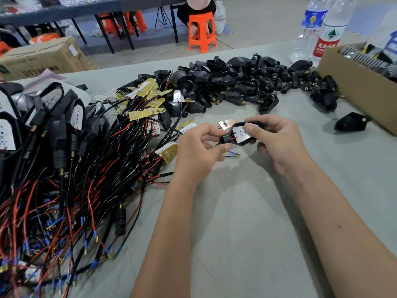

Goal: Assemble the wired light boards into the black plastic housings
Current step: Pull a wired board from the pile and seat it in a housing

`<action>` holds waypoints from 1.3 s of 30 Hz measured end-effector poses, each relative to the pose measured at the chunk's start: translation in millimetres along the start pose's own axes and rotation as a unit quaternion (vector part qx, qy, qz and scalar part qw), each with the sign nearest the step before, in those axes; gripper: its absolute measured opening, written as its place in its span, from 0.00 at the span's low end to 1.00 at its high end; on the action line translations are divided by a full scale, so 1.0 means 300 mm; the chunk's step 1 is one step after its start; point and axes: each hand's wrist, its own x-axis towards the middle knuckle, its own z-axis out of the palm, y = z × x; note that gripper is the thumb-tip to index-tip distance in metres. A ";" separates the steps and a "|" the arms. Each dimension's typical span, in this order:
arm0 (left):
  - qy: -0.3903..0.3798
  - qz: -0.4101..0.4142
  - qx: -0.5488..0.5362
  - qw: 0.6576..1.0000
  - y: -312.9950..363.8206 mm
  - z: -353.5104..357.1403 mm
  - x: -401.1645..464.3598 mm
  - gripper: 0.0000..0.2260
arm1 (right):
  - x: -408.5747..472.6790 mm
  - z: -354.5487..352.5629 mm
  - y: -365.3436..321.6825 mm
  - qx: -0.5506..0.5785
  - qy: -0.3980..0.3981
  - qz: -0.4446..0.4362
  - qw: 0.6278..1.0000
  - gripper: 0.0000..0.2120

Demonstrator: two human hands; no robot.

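Observation:
Above the table's middle I hold one black plastic housing [229, 134] between both hands. A white light board [241, 133] with red wires lies inside it. My left hand [197, 147] grips the housing's round neck end, thumb underneath. My right hand [277, 140] holds the wider end, its thumb pressing on the board. The board's wire ends with blue sleeves [233, 154] hang out below the neck. Empty black housings [232, 82] are heaped at the back. Loose wired boards [141, 104] lie in a tangle at the left.
Finished housings with boards [64, 117] stand in rows at far left. A cardboard box [354, 82] of metal parts sits at right, with one stray housing [350, 123] beside it. Two water bottles [322, 33] stand behind. Orange stools [202, 31] and a carton are on the floor beyond.

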 end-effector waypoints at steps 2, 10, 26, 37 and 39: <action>-0.020 0.003 0.104 0.994 0.003 -0.056 0.002 0.11 | 0.009 -0.006 0.010 -0.004 0.048 0.003 0.999 0.04; -0.030 -0.092 0.153 0.983 0.000 -0.339 -0.015 0.05 | 0.028 -0.042 0.029 -0.054 0.175 0.014 0.983 0.05; -0.090 0.110 -0.375 0.916 0.067 -0.264 -0.014 0.33 | 0.001 -0.005 -0.002 -0.339 0.014 -0.016 0.941 0.18; 0.298 0.208 0.196 0.911 0.059 -0.198 0.036 0.09 | -0.043 0.049 -0.042 -0.288 -0.208 0.011 0.935 0.12; 0.244 0.204 0.197 0.927 0.054 -0.165 0.044 0.09 | -0.053 0.080 -0.039 -0.294 -0.205 0.034 0.933 0.18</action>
